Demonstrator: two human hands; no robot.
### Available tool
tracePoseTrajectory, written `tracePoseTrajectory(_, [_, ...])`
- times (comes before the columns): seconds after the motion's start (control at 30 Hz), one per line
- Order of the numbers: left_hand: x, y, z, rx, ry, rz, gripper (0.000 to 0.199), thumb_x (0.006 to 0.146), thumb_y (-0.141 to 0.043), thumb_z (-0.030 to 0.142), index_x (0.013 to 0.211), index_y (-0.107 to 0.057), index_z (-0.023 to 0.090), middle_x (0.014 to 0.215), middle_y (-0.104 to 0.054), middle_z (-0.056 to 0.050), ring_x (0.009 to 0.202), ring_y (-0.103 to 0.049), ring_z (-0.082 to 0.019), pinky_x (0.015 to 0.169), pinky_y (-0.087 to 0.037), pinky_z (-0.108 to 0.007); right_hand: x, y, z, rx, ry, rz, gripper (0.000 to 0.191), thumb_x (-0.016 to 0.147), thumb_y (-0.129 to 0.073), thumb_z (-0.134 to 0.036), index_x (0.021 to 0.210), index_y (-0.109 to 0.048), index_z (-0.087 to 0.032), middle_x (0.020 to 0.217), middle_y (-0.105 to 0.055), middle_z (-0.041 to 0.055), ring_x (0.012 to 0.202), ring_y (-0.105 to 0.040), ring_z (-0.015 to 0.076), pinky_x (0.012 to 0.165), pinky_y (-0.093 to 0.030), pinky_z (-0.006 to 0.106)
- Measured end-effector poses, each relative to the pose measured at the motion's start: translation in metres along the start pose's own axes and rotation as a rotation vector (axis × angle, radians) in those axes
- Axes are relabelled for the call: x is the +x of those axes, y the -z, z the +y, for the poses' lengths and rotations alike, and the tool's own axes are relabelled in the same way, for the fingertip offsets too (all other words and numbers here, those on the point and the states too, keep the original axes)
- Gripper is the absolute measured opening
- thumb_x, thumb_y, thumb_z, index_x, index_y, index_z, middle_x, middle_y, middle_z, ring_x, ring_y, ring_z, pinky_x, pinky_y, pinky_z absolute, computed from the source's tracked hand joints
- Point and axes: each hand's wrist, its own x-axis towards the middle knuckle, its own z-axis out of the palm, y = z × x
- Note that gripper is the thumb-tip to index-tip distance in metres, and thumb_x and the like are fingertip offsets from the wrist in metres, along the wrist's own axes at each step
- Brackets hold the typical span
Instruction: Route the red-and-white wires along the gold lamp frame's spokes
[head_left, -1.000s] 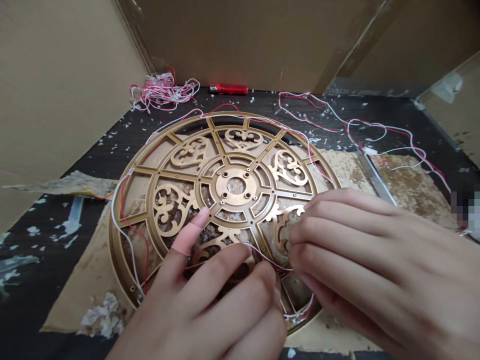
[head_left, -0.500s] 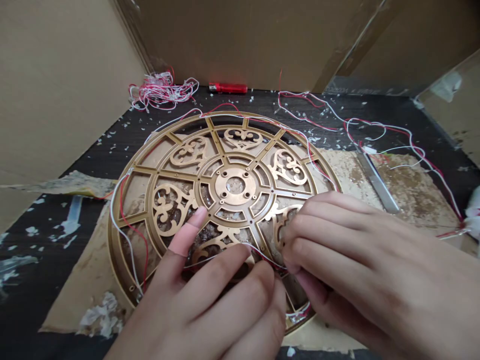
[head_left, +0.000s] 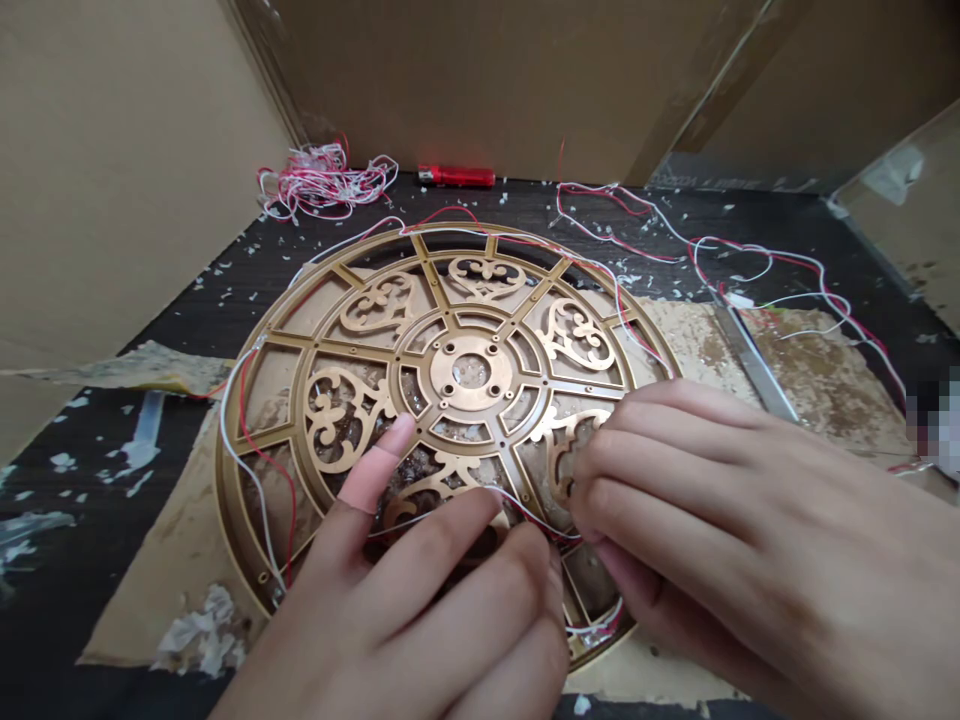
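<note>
Red-and-white wires (head_left: 536, 517) run between the left hand (head_left: 450, 590) and right hand (head_left: 675, 500), whose fingers seem curled together.

dark surface (head_left: 176, 335) | on it: stained cardboard (head_left: 161, 560) | red lighter (head_left: 457, 177) | red-white wire tangle (head_left: 322, 185) | white flecks (head_left: 66, 462)

We observe faint marks (head_left: 690, 182), possibly lettering, along the lower edge of the rear cardboard panel (head_left: 817, 90); we can read none of them.
</note>
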Motion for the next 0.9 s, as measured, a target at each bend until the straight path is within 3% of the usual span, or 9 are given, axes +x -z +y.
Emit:
tracePoseTrajectory(0.1, [0.003,-0.002,0.0,-0.048,0.045,0.045,0.024,0.12,-0.053,0.019,0.11,-0.074,0.025,0.107,-0.082,0.007,0.122,-0.07,-0.016,0.153,-0.025,-0.049,-0.004,-0.002,-0.002,-0.02,0.004,-0.012,0.027,0.124,-0.062,-0.037,0.114,-0.076,-0.016,0.102,-0.07,0.0112,0.098,-0.066,0.0262,0.103,-0.058,0.042])
tracePoseTrajectory(0.2, [0.003,-0.002,0.001,-0.052,0.024,0.043,0.026,0.123,-0.049,0.02,0.109,-0.072,0.026,0.108,-0.082,0.008,0.122,-0.068,-0.016,0.152,-0.025,-0.049,-0.003,-0.001,-0.004,-0.014,0.009,-0.018,0.025,0.123,-0.063,-0.038,0.116,-0.075,-0.017,0.104,-0.071,0.0114,0.1,-0.065,0.027,0.102,-0.057,0.041])
tracePoseTrajectory(0.27, [0.0,-0.002,0.001,-0.052,0.022,0.05,0.026,0.123,-0.05,0.023,0.111,-0.072,0.026,0.112,-0.082,0.008,0.125,-0.068,-0.015,0.153,-0.025,-0.049,0.0,0.0,-0.005,0.022,0.001,-0.015,0.02,0.123,-0.058,-0.03,0.114,-0.071,-0.018,0.105,-0.07,0.0101,0.101,-0.063,0.0263,0.104,-0.053,0.041])
tracePoseTrajectory(0.4, [-0.004,0.0,0.001,-0.021,0.012,0.024,0.014,0.114,-0.064,0.028,0.112,-0.078,0.029,0.115,-0.083,0.005,0.127,-0.073,-0.02,0.15,-0.034,-0.054,0.007,0.002,-0.005,0.127,-0.037,-0.02,0.023,0.12,-0.043,-0.006,0.11,-0.06,-0.018,0.108,-0.064,0.0028,0.098,-0.055,0.022,0.111,-0.041,0.042])
tracePoseTrajectory(0.57, [0.002,0.0,-0.002,0.034,-0.065,-0.098,0.02,0.102,-0.079,0.044,0.118,-0.081,0.032,0.118,-0.082,0.0,0.132,-0.075,-0.029,0.142,-0.047,-0.062,0.005,0.002,-0.005,0.11,-0.016,-0.013,0.018,0.123,-0.043,-0.009,0.114,-0.056,-0.018,0.109,-0.062,0.0013,0.098,-0.054,0.0212,0.109,-0.042,0.041])
tracePoseTrajectory(0.73, [0.004,-0.002,-0.003,0.033,-0.068,-0.107,0.021,0.101,-0.079,0.044,0.118,-0.081,0.032,0.119,-0.082,0.0,0.133,-0.075,-0.03,0.142,-0.048,-0.062,-0.005,0.002,-0.003,0.086,-0.022,0.008,0.012,0.117,-0.048,-0.011,0.12,-0.058,-0.017,0.119,-0.067,0.0059,0.111,-0.061,0.0254,0.129,-0.039,0.048])
tracePoseTrajectory(0.9, [0.004,-0.003,-0.003,0.024,-0.066,-0.112,0.02,0.101,-0.08,0.044,0.118,-0.081,0.032,0.118,-0.083,0.0,0.133,-0.075,-0.029,0.142,-0.048,-0.062,-0.007,0.003,0.001,0.078,0.019,0.017,0.015,0.113,-0.049,-0.007,0.118,-0.057,-0.019,0.12,-0.071,0.0069,0.111,-0.063,0.0262,0.121,-0.043,0.047])
